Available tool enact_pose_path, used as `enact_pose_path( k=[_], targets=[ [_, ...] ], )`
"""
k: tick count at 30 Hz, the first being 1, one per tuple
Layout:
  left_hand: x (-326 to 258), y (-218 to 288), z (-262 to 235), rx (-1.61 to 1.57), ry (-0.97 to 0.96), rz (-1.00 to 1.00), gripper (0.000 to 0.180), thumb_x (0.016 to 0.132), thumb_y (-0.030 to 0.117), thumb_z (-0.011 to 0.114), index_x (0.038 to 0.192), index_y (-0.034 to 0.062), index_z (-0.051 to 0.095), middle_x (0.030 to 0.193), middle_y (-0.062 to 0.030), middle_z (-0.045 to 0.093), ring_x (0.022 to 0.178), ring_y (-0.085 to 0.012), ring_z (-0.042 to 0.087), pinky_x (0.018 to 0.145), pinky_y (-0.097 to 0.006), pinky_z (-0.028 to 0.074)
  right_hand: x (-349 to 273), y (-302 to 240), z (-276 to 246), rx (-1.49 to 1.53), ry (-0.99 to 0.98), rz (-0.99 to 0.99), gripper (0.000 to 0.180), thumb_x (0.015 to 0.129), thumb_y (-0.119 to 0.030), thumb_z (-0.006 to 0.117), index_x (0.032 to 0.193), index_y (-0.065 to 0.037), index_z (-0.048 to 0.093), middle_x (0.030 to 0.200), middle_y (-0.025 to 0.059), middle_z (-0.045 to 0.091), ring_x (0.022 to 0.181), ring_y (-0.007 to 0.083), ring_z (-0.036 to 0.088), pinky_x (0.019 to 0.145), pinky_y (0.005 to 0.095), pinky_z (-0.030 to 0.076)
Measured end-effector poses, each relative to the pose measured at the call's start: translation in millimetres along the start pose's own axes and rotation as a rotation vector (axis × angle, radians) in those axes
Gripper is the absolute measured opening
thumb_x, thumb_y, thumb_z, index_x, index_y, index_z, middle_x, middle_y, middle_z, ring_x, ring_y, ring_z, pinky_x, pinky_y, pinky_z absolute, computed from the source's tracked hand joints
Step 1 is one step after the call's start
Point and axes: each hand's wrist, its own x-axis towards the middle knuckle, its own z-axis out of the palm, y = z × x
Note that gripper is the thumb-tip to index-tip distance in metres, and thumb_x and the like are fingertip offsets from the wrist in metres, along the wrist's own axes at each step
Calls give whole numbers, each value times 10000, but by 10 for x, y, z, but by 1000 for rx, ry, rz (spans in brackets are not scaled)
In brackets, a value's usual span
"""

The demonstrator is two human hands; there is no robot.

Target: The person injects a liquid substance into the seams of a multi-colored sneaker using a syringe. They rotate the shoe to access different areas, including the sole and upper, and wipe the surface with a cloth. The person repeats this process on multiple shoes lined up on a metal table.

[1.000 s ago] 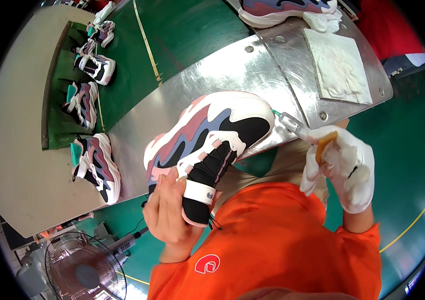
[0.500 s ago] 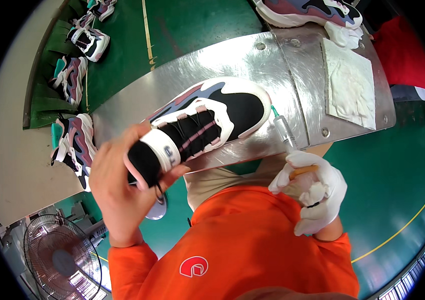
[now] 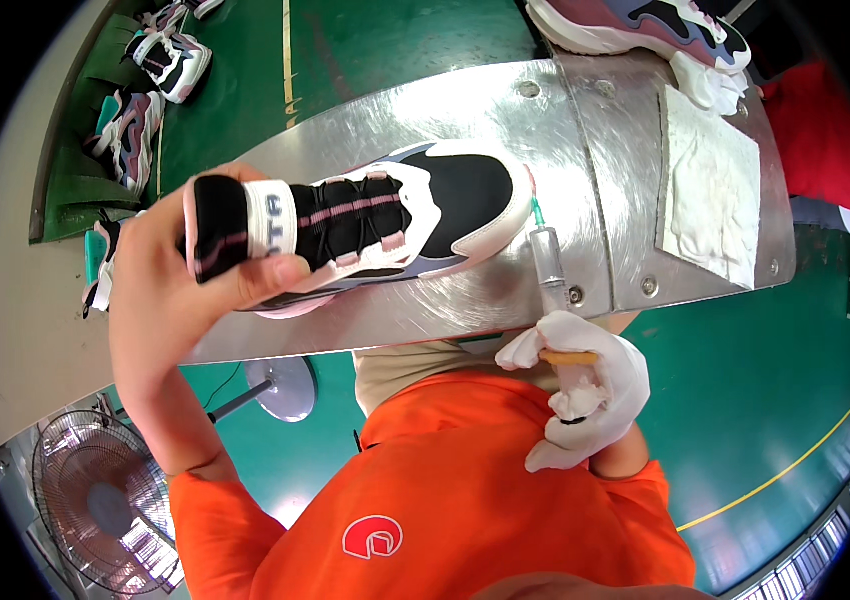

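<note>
A black, white, pink and grey-blue sneaker point(image 3: 355, 220) lies over the metal table, its toe to the right. My bare left hand point(image 3: 170, 275) is closed around its ankle end, the thumb pressed near the white tongue band. In a white glove, my right hand point(image 3: 595, 390) grips a clear syringe point(image 3: 549, 258) by its lower end. The syringe points up, and its green needle tip point(image 3: 537, 208) meets or nearly meets the sole edge at the toe. A tan piece point(image 3: 569, 357) and a bit of white material show between the gloved fingers.
A white folded cloth point(image 3: 710, 185) lies on the metal table point(image 3: 425, 110) at right. Another sneaker point(image 3: 635, 28) rests at the far edge beside crumpled white cloth. Several sneakers point(image 3: 130, 140) line a green belt point(image 3: 215, 90) at left. A fan point(image 3: 105, 505) stands lower left; red clothing point(image 3: 825, 140) shows at right.
My left hand has swung the sneaker's ankle end left and up, so the shoe lies more level and its near side shows. My right hand has shifted a little left with the syringe.
</note>
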Motion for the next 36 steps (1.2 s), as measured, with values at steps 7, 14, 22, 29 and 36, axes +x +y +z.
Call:
enact_pose_path(
  k=[7, 14, 22, 29, 36],
  targets=[
    [228, -71, -198, 8, -100, 13, 523, 672, 282, 884, 1055, -10, 678, 858, -29, 686, 774, -91, 613, 732, -242, 488, 19, 13, 6, -106, 4, -59, 526, 543, -252, 960, 650, -87, 471, 1178, 345, 517, 785, 302, 606, 513, 250, 485],
    [334, -38, -233, -14, -129, -21, 506, 671, 295, 871, 1024, -12, 678, 849, -34, 686, 752, -95, 604, 692, -243, 473, 55, 18, -19, -57, -12, -14, 519, 537, -242, 965, 651, -72, 488, 1195, 333, 503, 845, 294, 618, 543, 264, 500],
    [356, -40, -291, 40, -154, -59, 502, 658, 283, 864, 1018, -7, 668, 843, -28, 672, 747, -87, 597, 686, -240, 474, 64, 6, -60, 17, -45, 1, 537, 538, -170, 966, 881, 48, 615, 1218, 295, 481, 882, 292, 618, 684, 301, 534],
    [220, 40, -194, 92, -151, -74, 593, 625, 271, 893, 1085, -13, 650, 884, -8, 667, 795, -71, 595, 752, -235, 496, -18, -200, -27, 200, 148, 303, 432, 533, -111, 945, 710, -58, 555, 1078, 215, 578, 899, 323, 603, 787, 440, 561],
    [118, 175, -324, 556, -395, 418, 912, 543, 470, 927, 1268, 27, 594, 1149, -148, 668, 1057, -282, 654, 916, -366, 483, -146, -218, -225, 128, 356, 155, 545, 491, -58, 894, 923, -68, 561, 1190, 220, 514, 992, 354, 581, 822, 472, 554]
  ],
)
